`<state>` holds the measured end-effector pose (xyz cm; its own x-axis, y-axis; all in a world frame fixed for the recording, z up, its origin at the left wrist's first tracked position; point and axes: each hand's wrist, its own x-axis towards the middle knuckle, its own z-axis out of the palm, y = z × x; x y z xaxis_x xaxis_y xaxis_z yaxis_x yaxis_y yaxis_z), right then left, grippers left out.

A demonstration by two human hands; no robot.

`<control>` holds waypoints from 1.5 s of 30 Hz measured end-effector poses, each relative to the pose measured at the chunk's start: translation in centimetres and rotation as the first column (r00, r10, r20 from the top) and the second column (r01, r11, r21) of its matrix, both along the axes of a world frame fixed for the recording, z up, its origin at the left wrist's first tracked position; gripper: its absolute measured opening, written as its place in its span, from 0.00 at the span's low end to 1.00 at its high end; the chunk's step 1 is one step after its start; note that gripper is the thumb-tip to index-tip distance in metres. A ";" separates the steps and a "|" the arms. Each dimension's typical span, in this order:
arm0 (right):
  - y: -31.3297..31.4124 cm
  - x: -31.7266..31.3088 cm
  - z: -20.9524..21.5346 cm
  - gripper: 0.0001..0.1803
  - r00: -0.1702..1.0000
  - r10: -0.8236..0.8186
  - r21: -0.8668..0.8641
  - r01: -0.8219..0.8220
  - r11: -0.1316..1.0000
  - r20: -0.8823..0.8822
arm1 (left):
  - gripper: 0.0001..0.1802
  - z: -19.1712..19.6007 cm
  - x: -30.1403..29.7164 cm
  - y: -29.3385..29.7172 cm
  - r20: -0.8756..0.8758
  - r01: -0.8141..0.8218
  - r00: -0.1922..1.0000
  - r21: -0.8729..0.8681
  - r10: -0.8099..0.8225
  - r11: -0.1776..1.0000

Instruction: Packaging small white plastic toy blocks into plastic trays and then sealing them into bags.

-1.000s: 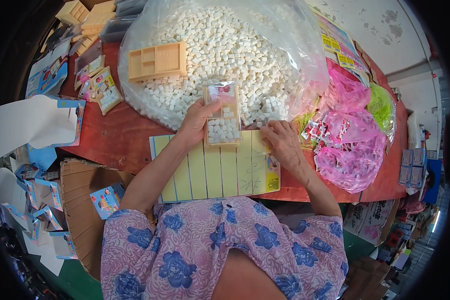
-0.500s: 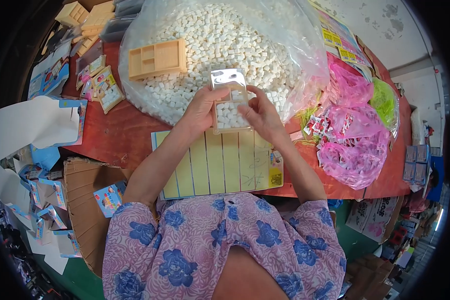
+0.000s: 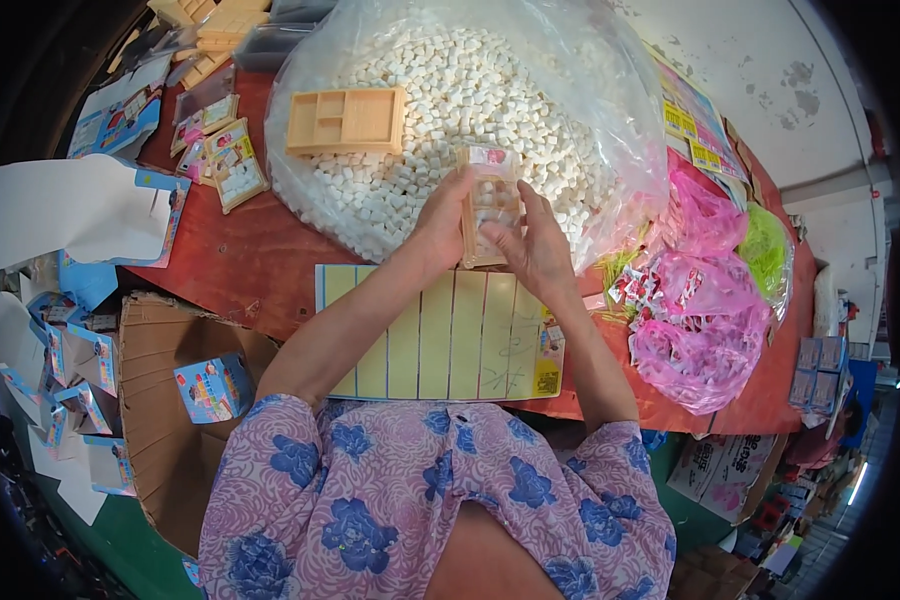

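Note:
A small beige compartment tray (image 3: pixel 494 205) is held upright between both my hands, in front of the bag of white pieces. A pink and white packet shows at its far end, and its surface looks shiny, like a clear cover. Along its left edge my left hand (image 3: pixel 440 218) is closed, thumb near the top. My right hand (image 3: pixel 538 248) grips the right edge, its thumb lying across the front. Behind them a large clear plastic bag (image 3: pixel 620 130) holds a heap of small white pieces (image 3: pixel 450 85). On that heap rests another beige compartment tray (image 3: pixel 346 121).
A yellow striped board (image 3: pixel 400 345) lies under my forearms. Filled trays (image 3: pixel 236 168) lie on the red table (image 3: pixel 220 290) at left. Pink bags (image 3: pixel 700 345) of small packets sit at right. A cardboard box (image 3: pixel 155 400) with a blue printed carton (image 3: pixel 213 388) stands lower left.
The tray in my hands has tilted differently: the bright glare at its top is gone and a pink packet shows there. The white pieces seen filling its lower part hardly show now.

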<state>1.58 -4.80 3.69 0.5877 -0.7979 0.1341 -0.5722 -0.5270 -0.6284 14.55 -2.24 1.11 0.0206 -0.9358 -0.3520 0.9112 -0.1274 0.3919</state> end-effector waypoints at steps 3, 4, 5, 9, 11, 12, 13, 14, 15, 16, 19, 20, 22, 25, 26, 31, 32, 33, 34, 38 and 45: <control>0.1 0.5 0.3 0.41 1.000 -0.007 0.041 0.008 0.999 -0.020 | 0.15 2.1 -0.9 0.0 0.182 -0.076 0.981 0.043 0.067 0.996; -0.1 0.4 0.0 0.41 1.000 -0.006 0.038 0.007 0.999 -0.021 | 0.15 1.8 -1.1 -0.3 0.180 -0.077 0.981 0.040 0.068 0.996; -0.3 0.4 -0.6 0.43 0.999 0.009 0.151 -0.016 0.988 0.050 | 0.15 1.4 -1.1 -0.4 0.214 -0.073 0.974 0.012 0.069 0.997; -0.4 0.6 -0.2 0.45 0.996 0.019 0.296 -0.043 0.954 0.083 | 0.20 1.2 -0.8 -0.2 0.130 -0.047 0.991 0.058 0.039 0.997; 0.0 0.6 -0.3 0.44 0.998 0.061 0.121 -0.064 0.991 0.028 | 0.21 1.6 -0.9 0.0 0.100 -0.038 0.995 0.086 0.029 0.996; 0.2 0.7 -0.3 0.43 0.995 0.090 -0.053 -0.092 0.994 -0.032 | 0.23 1.8 -1.0 0.0 0.071 -0.026 0.997 0.115 0.017 0.993; 0.2 0.8 -0.2 0.43 0.995 0.091 -0.055 -0.093 0.994 -0.033 | 0.23 2.0 -1.0 0.0 0.071 -0.026 0.997 0.114 0.018 0.993; 0.2 1.0 0.0 0.43 0.997 0.074 0.063 -0.075 0.995 0.017 | 0.24 2.2 -0.9 0.0 0.072 -0.025 0.997 0.110 0.017 0.994; 0.1 1.1 0.2 0.43 0.997 0.051 0.180 -0.062 0.982 0.064 | 0.25 2.2 -0.8 0.0 0.074 -0.024 0.997 0.107 0.016 0.994; 0.3 1.2 0.6 0.43 0.997 0.052 0.179 -0.063 0.982 0.064 | 0.25 2.2 -0.9 0.0 0.074 -0.025 0.997 0.105 0.017 0.994; 0.5 1.7 1.3 0.45 0.997 0.059 0.125 -0.054 0.991 -0.043 | 0.27 1.5 -0.8 0.1 0.050 -0.025 0.998 0.071 0.022 0.997; 0.2 1.5 1.1 0.45 0.999 0.029 0.220 -0.024 0.975 -0.018 | 0.28 1.4 -0.8 0.1 0.039 -0.021 0.999 0.040 0.020 0.999; -0.1 1.1 0.8 0.45 1.000 -0.005 0.312 0.003 0.950 0.004 | 0.30 1.3 -0.8 0.0 0.028 -0.017 0.999 0.008 0.017 1.000; -0.3 0.7 0.8 0.45 0.998 -0.031 0.394 0.008 0.919 0.051 | 0.31 1.4 -0.7 -0.1 0.001 0.008 1.000 -0.021 -0.008 1.000; -0.2 0.8 1.2 0.45 0.993 -0.036 0.419 -0.016 0.908 0.117 | 0.31 1.3 -0.7 -0.1 -0.008 -0.001 1.000 -0.051 0.000 0.999; -0.6 0.5 2.6 0.44 0.983 -0.104 0.541 0.007 0.841 0.148 | 0.27 -1.1 -0.1 -0.4 -0.014 0.062 0.998 -0.167 -0.066 0.984; -0.7 0.2 2.7 0.43 0.981 -0.102 0.583 -0.015 0.812 0.167 | 0.25 -1.3 0.0 -0.5 -0.018 0.082 0.996 -0.154 -0.086 0.985; -0.9 0.0 2.9 0.43 0.978 -0.100 0.623 -0.038 0.782 0.185 | 0.23 -1.6 0.1 -0.5 -0.023 0.100 0.994 -0.141 -0.105 0.985; -1.0 -0.1 3.1 0.43 0.978 -0.100 0.622 -0.038 0.782 0.185 | 0.23 -1.8 0.2 -0.5 -0.023 0.100 0.994 -0.142 -0.104 0.985; -2.0 -0.8 3.2 0.42 0.955 -0.169 0.724 -0.063 0.686 0.243 | 0.20 -0.8 0.0 -0.1 0.031 0.034 0.999 -0.089 -0.031 0.995; -3.2 -0.9 4.5 0.42 0.921 -0.209 0.693 -0.084 0.716 0.327 | 0.18 -0.6 1.0 0.0 -0.067 0.023 0.997 -0.112 -0.031 0.993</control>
